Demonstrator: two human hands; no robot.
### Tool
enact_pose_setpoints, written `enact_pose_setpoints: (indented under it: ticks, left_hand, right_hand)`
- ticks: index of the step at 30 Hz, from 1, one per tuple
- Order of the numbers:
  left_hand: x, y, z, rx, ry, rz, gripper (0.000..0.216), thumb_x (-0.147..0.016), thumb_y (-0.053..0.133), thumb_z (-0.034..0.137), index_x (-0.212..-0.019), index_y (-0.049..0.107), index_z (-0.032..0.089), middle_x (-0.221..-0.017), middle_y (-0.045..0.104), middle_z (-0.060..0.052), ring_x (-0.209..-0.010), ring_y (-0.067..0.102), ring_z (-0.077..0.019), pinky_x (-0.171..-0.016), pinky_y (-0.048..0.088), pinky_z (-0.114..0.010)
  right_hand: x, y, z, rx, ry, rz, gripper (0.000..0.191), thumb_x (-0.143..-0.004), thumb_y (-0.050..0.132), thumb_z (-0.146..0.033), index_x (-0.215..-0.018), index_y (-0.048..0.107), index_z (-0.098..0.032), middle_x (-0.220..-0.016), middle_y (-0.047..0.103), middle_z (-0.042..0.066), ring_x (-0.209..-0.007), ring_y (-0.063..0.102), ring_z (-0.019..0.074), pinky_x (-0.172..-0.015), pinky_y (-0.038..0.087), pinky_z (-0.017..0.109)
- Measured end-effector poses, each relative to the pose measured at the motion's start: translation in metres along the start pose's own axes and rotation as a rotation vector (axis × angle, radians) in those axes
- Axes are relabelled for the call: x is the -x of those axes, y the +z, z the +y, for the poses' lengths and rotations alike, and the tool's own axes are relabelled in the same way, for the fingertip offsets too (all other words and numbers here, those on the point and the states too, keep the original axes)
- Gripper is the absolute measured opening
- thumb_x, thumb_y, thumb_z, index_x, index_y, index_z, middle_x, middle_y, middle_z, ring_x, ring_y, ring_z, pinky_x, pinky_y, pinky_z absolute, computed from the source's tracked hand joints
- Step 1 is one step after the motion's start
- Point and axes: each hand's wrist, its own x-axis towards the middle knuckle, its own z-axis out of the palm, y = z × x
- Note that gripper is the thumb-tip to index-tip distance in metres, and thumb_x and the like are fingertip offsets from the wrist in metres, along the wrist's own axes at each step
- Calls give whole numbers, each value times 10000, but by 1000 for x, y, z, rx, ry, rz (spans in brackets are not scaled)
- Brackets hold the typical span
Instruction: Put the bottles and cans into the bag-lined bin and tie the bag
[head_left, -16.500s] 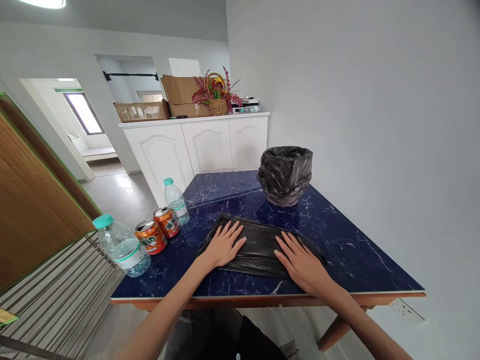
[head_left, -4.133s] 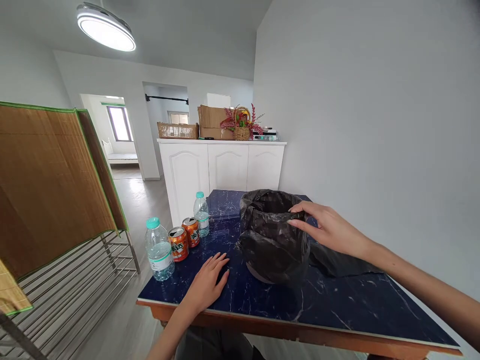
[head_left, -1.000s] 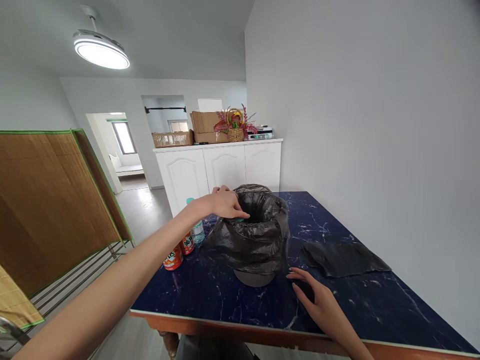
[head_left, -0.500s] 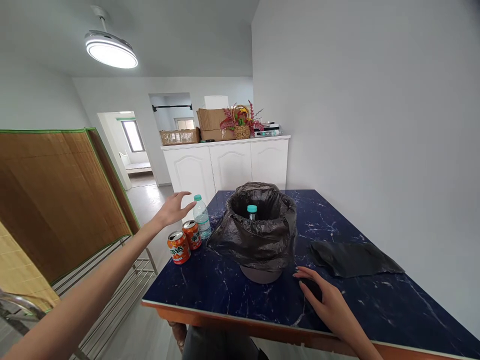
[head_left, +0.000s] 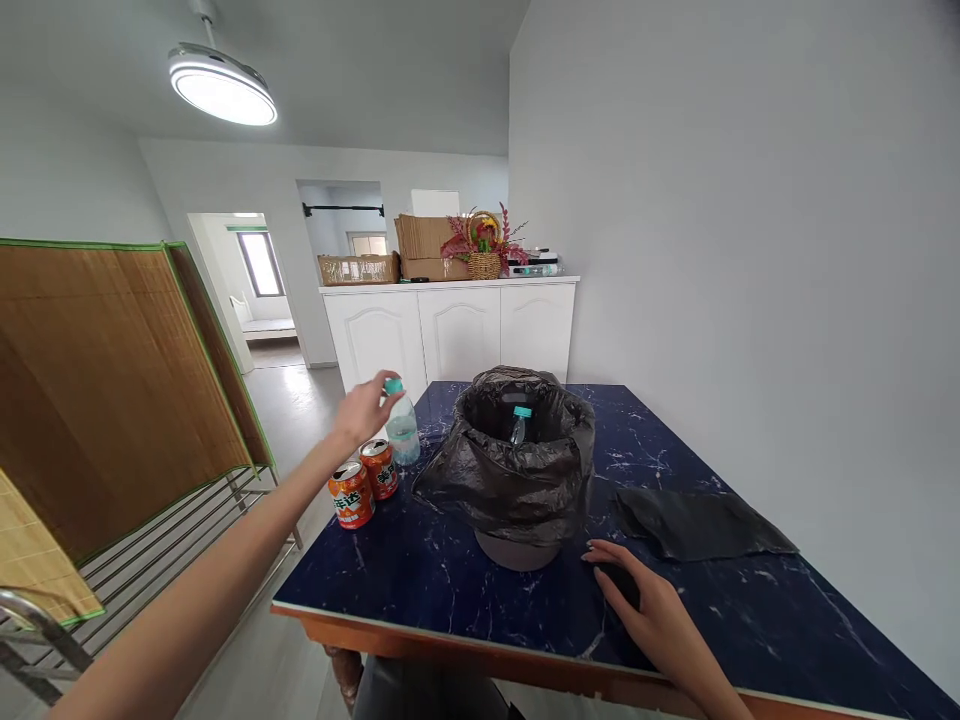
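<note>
My left hand [head_left: 367,408] is closed around the teal cap of a clear plastic bottle [head_left: 403,432], thumb on one side and fingers on the other. Next to that bottle, two orange soda cans [head_left: 351,497] stand upright at the table's left side. A trash bin [head_left: 517,550] lined with a black plastic bag [head_left: 517,490] is in the middle. Inside it a second teal-capped bottle [head_left: 519,428] leans, its lower part hidden. Right of the bin, my right hand [head_left: 649,608] rests at the table, fingers curved and apart, with a dark patch under the palm I cannot make out.
The dark blue marbled table [head_left: 420,590] has its front edge close to me. A folded black plastic bag [head_left: 705,522] lies on the right. Beyond stands a white cabinet [head_left: 457,335] with cardboard boxes [head_left: 433,245] and a flower basket [head_left: 484,262]. At left is a metal rack [head_left: 172,540].
My left hand has reached the clear bottle and taken hold of its cap. The bottle in the bin now leans more. My right hand stays about where it was.
</note>
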Motion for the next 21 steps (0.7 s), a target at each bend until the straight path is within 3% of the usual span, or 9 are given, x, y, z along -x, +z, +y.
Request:
enact_pose_setpoints:
  ticks: [3, 5, 6, 8, 10, 12, 16, 21]
  left_hand:
    - [-1, -53, 29, 47, 49, 242, 520, -1047, 501, 591, -1419, 542, 230, -1314, 746, -129, -1166, 732, -318, -971, 583, -475]
    - [-2, -92, 59, 255, 180, 527, 526, -987, 642, 606, -1376, 585, 256, -1318, 746, -79, -1151, 736, -277, -956, 599, -440]
    - [-1, -109, 75, 344, 241, 610, 533, -963, 695, 599, -1361, 594, 259, -1300, 752, -55, -1143, 733, -254, -942, 605, -430]
    - [2, -134, 110, 470, 363, 635, 519, -955, 739, 560, -1349, 605, 250, -1240, 768, -29, -1073, 746, -219, -901, 617, -420]
    - [9, -144, 140, 533, 467, 523, 478, -947, 766, 518, -1308, 628, 237, -1205, 781, -36, -1052, 758, -215, -907, 623, -413]
    - [17, -139, 164, 554, 533, 373, 446, -938, 780, 485, -1271, 647, 220, -1214, 781, -66, -1041, 770, -225, -897, 635, -400]
    - [30, -104, 187, 519, 514, 35, 356, -959, 749, 445, -1236, 666, 237, -1171, 801, -76, -990, 785, -229, -877, 647, -382]
    - [37, -55, 192, 541, 437, -287, 310, -949, 742, 399, -1206, 648, 253, -1119, 815, -57, -1010, 793, -241, -926, 635, -387]
  right_hand:
    - [-1, 0, 0, 4, 1, 3, 466, -1059, 468, -592, -1449, 559, -353, -1376, 723, 101, -500, 598, 165, -562, 562, 381]
    - [-1, 0, 0, 6, -7, 15, 461, -1060, 470, -587, -1444, 563, -348, -1367, 728, 98, -512, 603, 167, -583, 569, 383]
    - [-1, 0, -1, 5, -12, 24, 459, -1057, 476, -585, -1438, 569, -347, -1355, 734, 95, -514, 604, 168, -585, 570, 382]
    - [-1, 1, -2, 0, -17, 32, 453, -1049, 490, -583, -1426, 583, -350, -1334, 745, 84, -511, 604, 167, -578, 568, 377]
    - [-1, 1, -3, -8, -10, 28, 449, -1045, 492, -583, -1421, 588, -356, -1331, 746, 76, -501, 598, 163, -564, 564, 372]
    - [-1, 1, -3, -15, 1, 17, 450, -1047, 485, -589, -1422, 583, -360, -1338, 743, 74, -510, 603, 166, -561, 560, 371]
    - [-2, 1, -3, -21, 17, -10, 466, -1060, 454, -604, -1441, 552, -354, -1365, 725, 84, -561, 620, 179, -616, 567, 381]
    - [-2, 0, -3, -34, 31, -29, 478, -1067, 433, -616, -1448, 541, -349, -1391, 703, 91, -545, 579, 161, -628, 553, 379]
